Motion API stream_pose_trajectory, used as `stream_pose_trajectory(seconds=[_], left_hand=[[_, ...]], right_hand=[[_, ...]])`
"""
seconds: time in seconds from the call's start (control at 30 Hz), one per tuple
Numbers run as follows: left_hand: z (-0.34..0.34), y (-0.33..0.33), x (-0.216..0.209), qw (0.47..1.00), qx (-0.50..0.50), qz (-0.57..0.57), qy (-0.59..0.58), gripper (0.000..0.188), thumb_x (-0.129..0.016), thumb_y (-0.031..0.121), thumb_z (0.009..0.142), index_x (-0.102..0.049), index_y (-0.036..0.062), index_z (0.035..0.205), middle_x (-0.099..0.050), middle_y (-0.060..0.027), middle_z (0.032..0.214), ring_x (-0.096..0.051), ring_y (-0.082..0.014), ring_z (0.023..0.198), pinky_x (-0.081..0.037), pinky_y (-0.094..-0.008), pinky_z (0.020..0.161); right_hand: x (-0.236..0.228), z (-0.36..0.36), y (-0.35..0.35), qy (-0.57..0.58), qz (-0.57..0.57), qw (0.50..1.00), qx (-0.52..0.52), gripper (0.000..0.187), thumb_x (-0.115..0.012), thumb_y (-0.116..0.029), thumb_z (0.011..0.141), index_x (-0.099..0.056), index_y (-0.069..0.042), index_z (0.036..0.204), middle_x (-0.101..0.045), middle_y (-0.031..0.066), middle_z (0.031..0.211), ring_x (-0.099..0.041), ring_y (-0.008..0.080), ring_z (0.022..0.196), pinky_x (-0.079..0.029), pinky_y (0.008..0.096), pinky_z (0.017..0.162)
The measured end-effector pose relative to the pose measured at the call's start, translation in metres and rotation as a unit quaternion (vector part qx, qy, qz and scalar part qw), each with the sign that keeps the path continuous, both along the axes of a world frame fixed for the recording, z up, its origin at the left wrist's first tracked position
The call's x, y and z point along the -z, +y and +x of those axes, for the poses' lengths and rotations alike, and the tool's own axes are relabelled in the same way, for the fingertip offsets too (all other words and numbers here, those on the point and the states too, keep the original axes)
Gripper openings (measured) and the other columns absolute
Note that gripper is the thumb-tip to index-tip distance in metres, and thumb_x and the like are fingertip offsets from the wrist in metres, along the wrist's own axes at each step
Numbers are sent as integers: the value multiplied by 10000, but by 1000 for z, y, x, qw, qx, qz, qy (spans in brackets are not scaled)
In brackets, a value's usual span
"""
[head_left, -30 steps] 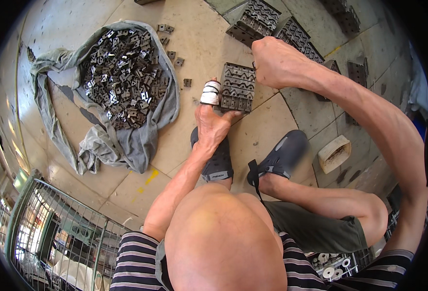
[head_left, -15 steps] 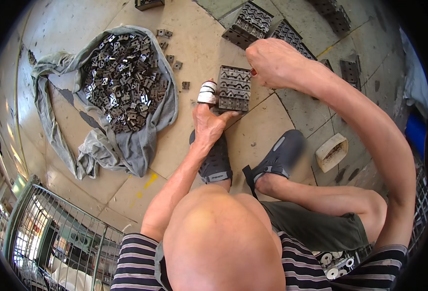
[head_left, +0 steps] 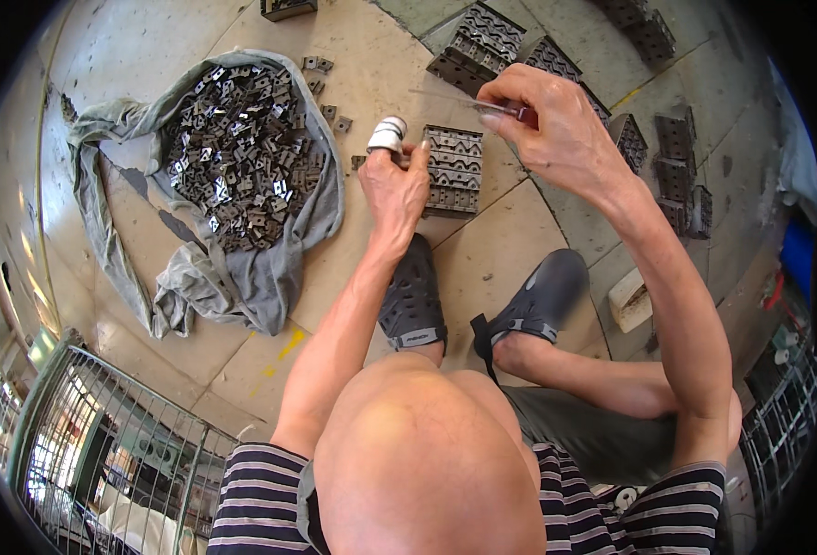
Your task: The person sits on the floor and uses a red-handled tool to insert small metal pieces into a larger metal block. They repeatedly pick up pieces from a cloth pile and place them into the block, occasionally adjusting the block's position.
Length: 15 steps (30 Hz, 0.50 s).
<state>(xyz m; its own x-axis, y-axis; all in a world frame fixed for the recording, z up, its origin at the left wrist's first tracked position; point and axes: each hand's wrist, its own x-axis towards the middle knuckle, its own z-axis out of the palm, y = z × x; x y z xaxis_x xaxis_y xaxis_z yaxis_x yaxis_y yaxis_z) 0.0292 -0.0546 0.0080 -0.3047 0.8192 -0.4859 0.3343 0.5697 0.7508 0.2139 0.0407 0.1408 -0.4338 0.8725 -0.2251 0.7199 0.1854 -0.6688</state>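
A dark metal block with rows of zigzag slots lies on the floor in front of me. At its left edge is my left hand, fingers curled and thumb against or just beside the block; white wrapping covers one finger. What lies between that finger and thumb is hard to make out. Up and to the right of the block, my right hand is closed on a thin metal tool, whose slender tip points left. A heap of small dark metal pieces lies on a grey cloth to the left.
More slotted metal blocks stand at the far right, with others nearer the right side. Several loose pieces lie beside the cloth. A pale container sits right of my shoes. A wire cage stands at lower left.
My right hand has turned and moved slightly right, so the thin tool now shows. My left hand has shifted up, its thumb moving from the block's near edge to its left side.
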Motion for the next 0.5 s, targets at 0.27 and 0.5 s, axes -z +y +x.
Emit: stream_pose_trajectory(seconds=[0.27,0.5], left_hand=[[10,-64,-25,999,34,10,-26,497,-860,166,883,-663,-33,1293,-751,-121,1059,-702,-188,985,-554,-337,907],[30,-78,-22,988,44,145,-35,989,-953,106,724,-406,-78,1528,-586,-278,1375,-633,-393,1216,-513,-442,1047]], right_hand=[[24,4,-12,49,9,996,71,217,-726,-81,915,-739,40,1094,-753,188,887,-746,321,785,-573,402,737],[34,1,-13,68,-2,991,116,241,-712,-91,960,-735,53,1153,-766,138,869,-737,191,738,-570,329,702]])
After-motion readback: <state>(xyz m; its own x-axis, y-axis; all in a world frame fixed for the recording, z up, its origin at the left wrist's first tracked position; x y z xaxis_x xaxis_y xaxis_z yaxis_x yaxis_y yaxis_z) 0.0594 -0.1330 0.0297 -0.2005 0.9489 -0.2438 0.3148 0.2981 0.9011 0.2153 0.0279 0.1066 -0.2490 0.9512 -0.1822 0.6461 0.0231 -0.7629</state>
